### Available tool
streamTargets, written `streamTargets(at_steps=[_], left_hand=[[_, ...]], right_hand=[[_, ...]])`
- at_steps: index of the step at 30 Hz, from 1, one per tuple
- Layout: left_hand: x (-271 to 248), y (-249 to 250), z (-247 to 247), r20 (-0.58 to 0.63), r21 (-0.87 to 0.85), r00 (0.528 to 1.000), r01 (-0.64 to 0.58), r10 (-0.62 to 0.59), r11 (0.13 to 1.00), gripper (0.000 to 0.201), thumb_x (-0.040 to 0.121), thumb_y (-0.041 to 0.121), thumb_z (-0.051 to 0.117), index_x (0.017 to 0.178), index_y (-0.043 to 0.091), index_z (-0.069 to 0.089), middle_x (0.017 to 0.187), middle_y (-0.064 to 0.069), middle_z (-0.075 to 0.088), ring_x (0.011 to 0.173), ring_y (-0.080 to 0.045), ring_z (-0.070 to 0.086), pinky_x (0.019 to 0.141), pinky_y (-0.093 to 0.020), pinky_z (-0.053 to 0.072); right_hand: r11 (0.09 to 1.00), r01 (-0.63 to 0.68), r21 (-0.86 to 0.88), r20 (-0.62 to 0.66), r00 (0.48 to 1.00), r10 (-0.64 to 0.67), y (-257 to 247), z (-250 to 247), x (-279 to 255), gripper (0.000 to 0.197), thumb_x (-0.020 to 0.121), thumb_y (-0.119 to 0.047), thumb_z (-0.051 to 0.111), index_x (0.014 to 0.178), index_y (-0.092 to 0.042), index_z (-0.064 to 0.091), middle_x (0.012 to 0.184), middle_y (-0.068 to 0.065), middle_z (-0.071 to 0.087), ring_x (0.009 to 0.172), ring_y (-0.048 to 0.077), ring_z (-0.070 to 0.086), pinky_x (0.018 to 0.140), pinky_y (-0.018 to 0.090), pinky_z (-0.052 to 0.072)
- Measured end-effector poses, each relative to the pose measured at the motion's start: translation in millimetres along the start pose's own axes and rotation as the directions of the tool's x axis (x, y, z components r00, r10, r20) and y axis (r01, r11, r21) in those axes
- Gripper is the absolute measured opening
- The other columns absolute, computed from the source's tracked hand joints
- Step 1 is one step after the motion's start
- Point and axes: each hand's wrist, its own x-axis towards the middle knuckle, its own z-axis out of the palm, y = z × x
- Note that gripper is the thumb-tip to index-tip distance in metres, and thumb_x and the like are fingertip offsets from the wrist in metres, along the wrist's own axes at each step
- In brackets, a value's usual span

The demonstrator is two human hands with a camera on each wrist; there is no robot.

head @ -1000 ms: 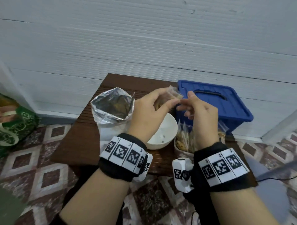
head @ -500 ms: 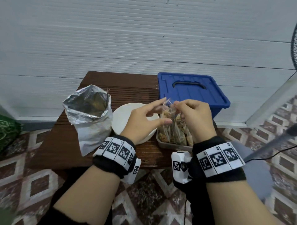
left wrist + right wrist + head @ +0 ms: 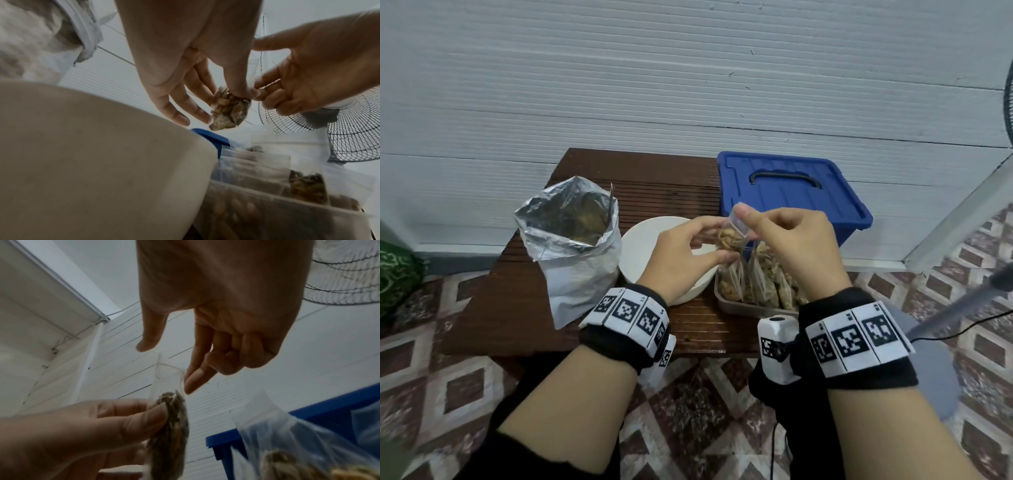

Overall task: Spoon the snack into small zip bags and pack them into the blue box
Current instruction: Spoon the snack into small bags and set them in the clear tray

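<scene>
Above the tray (image 3: 726,301) of filled bags on the desk (image 3: 524,301), the left hand (image 3: 681,253) pinches a snack-filled zip bag (image 3: 729,240) while the right hand (image 3: 791,246) pinches its top, before the closed blue box (image 3: 791,192).

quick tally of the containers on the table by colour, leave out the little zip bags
blue: 1, the blue box with its lid on
white: 1, the bowl
silver: 1, the open foil snack bag
clear or pale: 1, the tray holding filled bags
total: 4
</scene>
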Motion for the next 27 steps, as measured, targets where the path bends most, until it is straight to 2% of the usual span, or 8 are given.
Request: streamTargets(at_steps=[2,5,10,13,18,20,24,27], left_hand=[[0,2,2,-0.008,0.027,1.000,-0.018,0.018,0.999,0.043,0.072,0.024,0.084,0.099,0.048,0.060,0.091,0.027,0.066,0.093,0.012,0.059,0.088,-0.012,0.045],[0,6,7,0.005,0.046,0.999,-0.042,0.041,0.998,0.044,0.072,0.025,0.083,0.108,0.042,0.062,0.094,0.027,0.064,0.094,0.014,0.057,0.087,-0.008,0.043],[2,3,11,0.065,0.037,0.998,-0.015,0.013,0.999,0.067,0.067,0.034,0.084,0.129,0.026,0.057,0.106,0.019,0.065,0.101,0.009,0.059,0.086,-0.001,0.039],[2,1,11,0.064,0.063,0.998,-0.012,0.008,0.998,0.065,0.068,0.035,0.084,0.127,0.025,0.058,0.108,0.015,0.067,0.102,0.008,0.059,0.082,0.002,0.037],[2,3,21,0.037,0.075,0.999,0.010,-0.013,0.997,0.056,0.067,0.036,0.085,0.118,0.027,0.064,0.096,0.024,0.064,0.097,0.015,0.055,0.079,0.005,0.033],[3,1,25,0.021,0.095,1.000,0.015,-0.017,0.995,0.048,0.067,0.037,0.085,0.111,0.033,0.066,0.093,0.028,0.062,0.094,0.019,0.054,0.084,-0.001,0.037],[8,-7,29,0.008,0.119,1.000,0.019,-0.020,0.993,0.033,0.073,0.035,0.082,0.094,0.050,0.061,0.090,0.034,0.061,0.098,0.017,0.054,0.104,-0.043,0.042],[12,-13,29,0.043,0.138,0.998,0.032,-0.038,0.990,0.035,0.074,0.032,0.081,0.088,0.055,0.058,0.088,0.037,0.060,0.099,0.013,0.056,0.105,-0.048,0.039]], right_hand=[[0.991,0.027,-0.128,0.020,0.999,-0.025,-2,-1,-1,0.039,0.068,-0.062,0.072,0.071,-0.023,0.073,0.065,-0.009,0.069,0.067,-0.002,0.063,0.060,0.013,0.043],[0.969,0.055,-0.241,-0.021,0.998,-0.062,0,-4,2,0.025,0.077,-0.044,0.074,0.072,-0.020,0.074,0.062,-0.011,0.066,0.063,-0.003,0.059,0.054,0.008,0.039],[0.976,0.033,-0.217,-0.105,0.993,-0.057,6,-13,6,0.018,0.083,-0.028,0.070,0.070,-0.016,0.073,0.059,-0.011,0.062,0.059,0.000,0.056,0.058,0.015,0.038],[0.982,0.013,-0.187,-0.166,0.985,-0.045,10,-15,7,0.017,0.082,-0.027,0.070,0.069,-0.016,0.072,0.060,-0.009,0.063,0.060,0.003,0.058,0.062,0.019,0.040],[0.971,-0.002,-0.238,-0.198,0.979,-0.047,14,-7,8,0.020,0.080,-0.030,0.072,0.065,-0.018,0.067,0.063,-0.009,0.062,0.070,0.010,0.060,0.067,0.025,0.045],[0.964,-0.001,-0.265,-0.183,0.982,-0.049,16,-3,8,0.020,0.079,-0.032,0.073,0.065,-0.020,0.066,0.066,-0.008,0.063,0.075,0.011,0.061,0.070,0.029,0.049],[0.965,0.001,-0.261,-0.152,0.987,-0.042,17,-1,8,0.021,0.079,-0.039,0.072,0.068,-0.021,0.067,0.069,-0.008,0.065,0.076,0.009,0.061,0.071,0.029,0.050],[0.982,-0.006,-0.188,-0.218,0.975,-0.036,17,-5,10,0.029,0.083,-0.045,0.067,0.072,-0.018,0.068,0.070,-0.006,0.068,0.074,0.005,0.062,0.067,0.018,0.046]])
